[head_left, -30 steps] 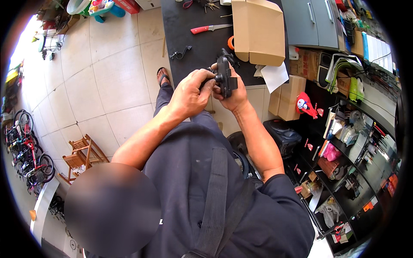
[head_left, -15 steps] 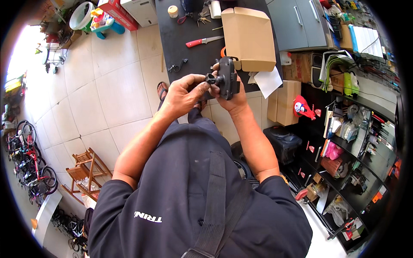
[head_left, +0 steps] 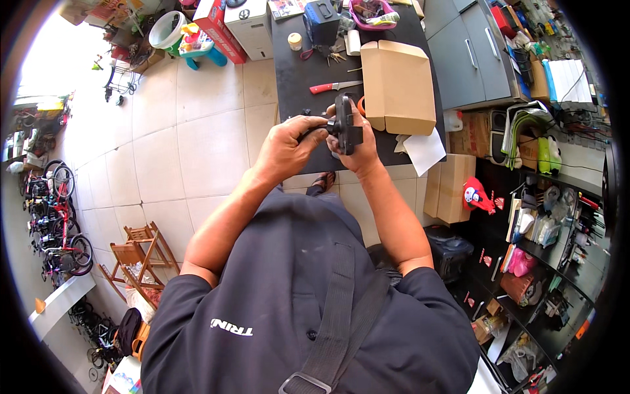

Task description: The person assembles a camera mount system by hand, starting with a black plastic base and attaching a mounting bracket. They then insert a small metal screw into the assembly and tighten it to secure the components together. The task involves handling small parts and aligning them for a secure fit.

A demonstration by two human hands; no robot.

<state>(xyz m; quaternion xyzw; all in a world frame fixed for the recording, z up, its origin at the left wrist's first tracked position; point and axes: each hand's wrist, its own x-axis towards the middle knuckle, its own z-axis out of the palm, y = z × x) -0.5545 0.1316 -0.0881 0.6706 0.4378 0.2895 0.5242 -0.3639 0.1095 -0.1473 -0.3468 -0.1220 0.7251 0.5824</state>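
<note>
Above the near part of the black table, my right hand [head_left: 363, 152] is closed around a black rounded device [head_left: 345, 118], seen almost edge-on. A short dark mount piece [head_left: 330, 126] sticks out from the device's left side. My left hand [head_left: 289, 146] pinches that piece between thumb and fingers, which partly hide it. Beyond the hands lies a red-handled knife [head_left: 326, 87]. To the right of the knife is an open cardboard box [head_left: 399, 82]. Part of an orange object [head_left: 361, 105] shows between the box and the device.
White paper [head_left: 425, 151] lies at the table's near right corner [head_left: 387, 159]. Keys [head_left: 336, 58], a small jar [head_left: 294, 41] and a pink basket [head_left: 374, 20] occupy the far part. Cartons [head_left: 451, 190] and black shelves [head_left: 535, 226] stand right; folding wooden chairs [head_left: 141, 259] stand left.
The whole view has shifted, bringing more of the table's far end into sight. The device has turned more edge-on. My left fingers have moved further round the mount piece, keeping their pinch.
</note>
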